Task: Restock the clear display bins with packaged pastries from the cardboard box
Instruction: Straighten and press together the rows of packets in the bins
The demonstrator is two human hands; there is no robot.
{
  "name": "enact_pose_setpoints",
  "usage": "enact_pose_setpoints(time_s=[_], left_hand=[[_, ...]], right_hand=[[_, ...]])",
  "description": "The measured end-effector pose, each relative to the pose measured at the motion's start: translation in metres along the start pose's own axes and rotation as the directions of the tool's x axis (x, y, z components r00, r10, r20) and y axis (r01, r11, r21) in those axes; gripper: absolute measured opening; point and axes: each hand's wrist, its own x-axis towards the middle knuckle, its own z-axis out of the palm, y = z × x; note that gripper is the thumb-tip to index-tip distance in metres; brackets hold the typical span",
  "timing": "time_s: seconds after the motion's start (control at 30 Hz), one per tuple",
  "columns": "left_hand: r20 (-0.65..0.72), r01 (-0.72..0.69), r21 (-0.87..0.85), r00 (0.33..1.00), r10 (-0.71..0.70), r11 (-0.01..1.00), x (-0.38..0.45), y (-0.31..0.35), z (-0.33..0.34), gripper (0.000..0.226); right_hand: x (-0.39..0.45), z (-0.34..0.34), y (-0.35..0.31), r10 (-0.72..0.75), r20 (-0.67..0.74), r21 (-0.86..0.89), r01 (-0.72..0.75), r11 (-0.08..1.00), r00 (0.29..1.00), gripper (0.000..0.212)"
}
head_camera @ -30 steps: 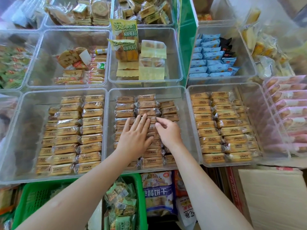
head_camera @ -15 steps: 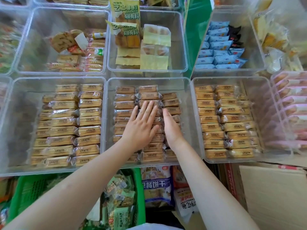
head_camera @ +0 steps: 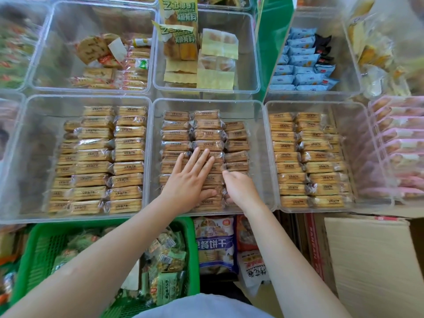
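Tan packaged pastries (head_camera: 207, 134) lie in three neat columns inside the middle clear bin (head_camera: 206, 101). My left hand (head_camera: 190, 180) rests flat on the middle column, fingers spread and holding nothing. My right hand (head_camera: 241, 188) sits beside it at the right column with its fingers curled down among the packs, fingertips hidden. Similar pastries fill the left bin (head_camera: 87, 98) and the right bin (head_camera: 316, 103). The cardboard box (head_camera: 367, 260) stands at the lower right, below the bins, with its flap facing me.
A green basket (head_camera: 41, 249) of green snack packs sits below the left bin. Bagged biscuits (head_camera: 215, 244) hang under the middle bin. Farther bins hold mixed snacks, blue packets (head_camera: 302, 60) and, at the right edge, pink packets (head_camera: 401, 143).
My left hand stays flat on the middle column. My right hand has turned from edge-on beside it to curled over the right column, shifting slightly right.
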Motion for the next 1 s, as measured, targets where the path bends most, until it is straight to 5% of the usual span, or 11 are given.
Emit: enact_pose_setpoints(time_s=[0.27, 0.43, 0.73, 1.0], left_hand=[[0.069, -0.009, 0.057, 0.998, 0.005, 0.998, 0.003, 0.005, -0.019, 0.107], [-0.301, 0.031, -0.176, 0.950, -0.084, 0.984, 0.036, 0.014, -0.037, 0.068], [-0.210, 0.132, -0.101, 0.966, -0.150, 0.986, 0.059, 0.004, 0.001, 0.073], [-0.241, 0.129, -0.102, 0.959, -0.150, 0.986, 0.060, 0.003, 0.004, 0.072]], right_hand=[[-0.001, -0.013, 0.001, 0.059, 0.105, -0.013, -0.058, 0.998, 0.993, 0.037], [0.036, -0.030, 0.002, -0.258, -0.269, -0.345, 0.158, 0.925, 0.928, 0.033], [0.078, -0.015, 0.011, -0.459, -0.019, -0.736, 0.299, 0.608, 0.888, 0.064], [0.088, -0.026, 0.002, -0.539, -0.057, -0.704, 0.349, 0.618, 0.840, 0.059]])
